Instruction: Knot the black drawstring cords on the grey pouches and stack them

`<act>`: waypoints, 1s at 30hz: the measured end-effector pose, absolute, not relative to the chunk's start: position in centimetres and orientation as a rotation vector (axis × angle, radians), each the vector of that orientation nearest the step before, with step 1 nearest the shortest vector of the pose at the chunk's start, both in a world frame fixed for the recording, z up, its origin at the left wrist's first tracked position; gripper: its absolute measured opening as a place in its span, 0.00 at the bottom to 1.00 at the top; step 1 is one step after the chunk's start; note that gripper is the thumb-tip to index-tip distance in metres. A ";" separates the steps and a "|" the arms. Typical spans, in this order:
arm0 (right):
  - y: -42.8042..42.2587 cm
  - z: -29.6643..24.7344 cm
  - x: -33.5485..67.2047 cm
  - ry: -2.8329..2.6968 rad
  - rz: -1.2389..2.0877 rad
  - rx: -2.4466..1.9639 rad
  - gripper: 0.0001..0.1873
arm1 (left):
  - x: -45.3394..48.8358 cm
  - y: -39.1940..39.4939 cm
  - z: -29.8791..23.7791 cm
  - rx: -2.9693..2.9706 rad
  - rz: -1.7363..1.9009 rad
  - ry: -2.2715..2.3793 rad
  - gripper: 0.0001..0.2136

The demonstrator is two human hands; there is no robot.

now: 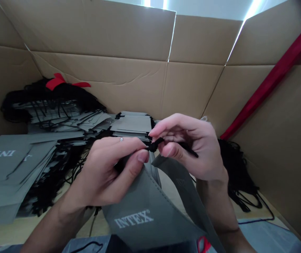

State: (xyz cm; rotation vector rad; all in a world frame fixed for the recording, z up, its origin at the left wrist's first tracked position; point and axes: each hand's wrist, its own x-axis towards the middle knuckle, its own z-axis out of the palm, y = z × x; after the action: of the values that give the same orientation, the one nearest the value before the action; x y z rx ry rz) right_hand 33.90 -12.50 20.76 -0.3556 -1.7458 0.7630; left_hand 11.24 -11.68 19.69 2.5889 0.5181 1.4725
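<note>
A grey drawstring pouch (134, 225) with white INTEX lettering hangs below my hands in the middle. My left hand (113, 168) is closed, its thumb and forefinger pinching the pouch's upper corner where a black cord comes out. Just right of those fingertips the black cord (154, 144) forms a small knot. My right hand (192, 144) is curled at the knot, with the cord between its fingers and an end lying across the palm. Beneath the right hand curves a grey strip (182, 182) with faint lettering.
Stacked grey pouches (0, 175) with black cords lie at left; a corded pile with a red ribbon (57, 81) sits behind. Another grey stack (131, 123) stands centre back. Black cords (237, 172) lie at right. Cardboard walls (100, 66) enclose the table; a red band (268, 84) runs along one.
</note>
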 end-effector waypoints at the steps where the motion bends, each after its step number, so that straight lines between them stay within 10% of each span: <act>1: -12.5 20.8 33.9 -1.744 0.764 -0.372 0.13 | 11.3 -11.6 19.7 2.612 1.457 0.506 0.11; 30: -12.0 20.9 33.9 -1.935 0.520 -0.281 0.13 | 11.8 -11.5 19.9 2.597 1.374 0.424 0.10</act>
State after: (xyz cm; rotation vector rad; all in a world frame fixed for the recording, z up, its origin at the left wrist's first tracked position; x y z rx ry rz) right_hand 33.94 -12.01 20.87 -0.2808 -1.9350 0.5198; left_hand 11.82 -11.47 19.92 2.5971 0.4245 1.3738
